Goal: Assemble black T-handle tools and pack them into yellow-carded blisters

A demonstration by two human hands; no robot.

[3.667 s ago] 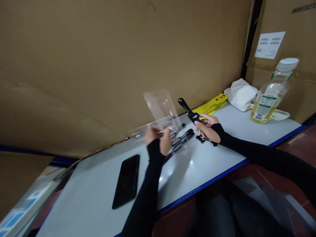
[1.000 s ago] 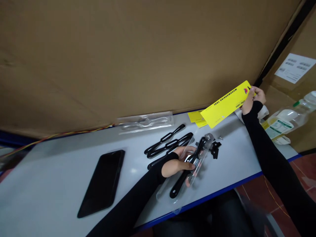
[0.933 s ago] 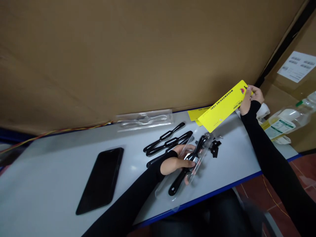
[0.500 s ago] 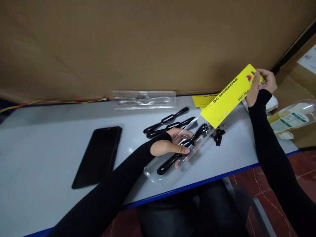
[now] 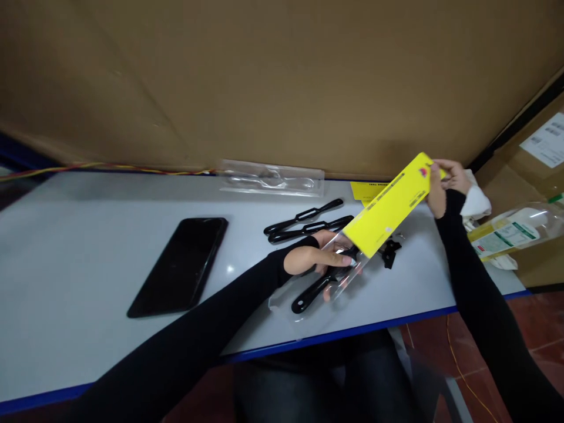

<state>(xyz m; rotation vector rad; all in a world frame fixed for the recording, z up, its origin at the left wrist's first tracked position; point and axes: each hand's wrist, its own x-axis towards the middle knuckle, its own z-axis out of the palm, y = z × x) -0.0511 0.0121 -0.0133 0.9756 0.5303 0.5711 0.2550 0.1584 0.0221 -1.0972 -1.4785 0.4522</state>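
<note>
My left hand (image 5: 319,258) is closed round a clear plastic blister pack (image 5: 282,305) with a black spokeshave (image 5: 311,295) inside it. Between thumb and fingers of my right hand (image 5: 447,179) is the far end of a yellow card (image 5: 392,202). The card's lower end covers the upper part of the spokeshave and meets the pack's open end. Behind my left hand, two black spokeshave bodies (image 5: 304,216) lie on the table. Small black metal parts (image 5: 389,254) lie to the right of the pack, beneath the card's lower end.
A black phone (image 5: 178,267) lies at left on the grey table (image 5: 66,247). An empty blister pack (image 5: 271,178) and another yellow card (image 5: 363,191) are along the cardboard wall. A bottle of yellow liquid (image 5: 513,232) and white cloth (image 5: 478,200) are at right.
My right hand has moved down and left with the yellow card, which has slid further over the spokeshave into the pack. My left hand keeps its grip. The camera view has shifted slightly.
</note>
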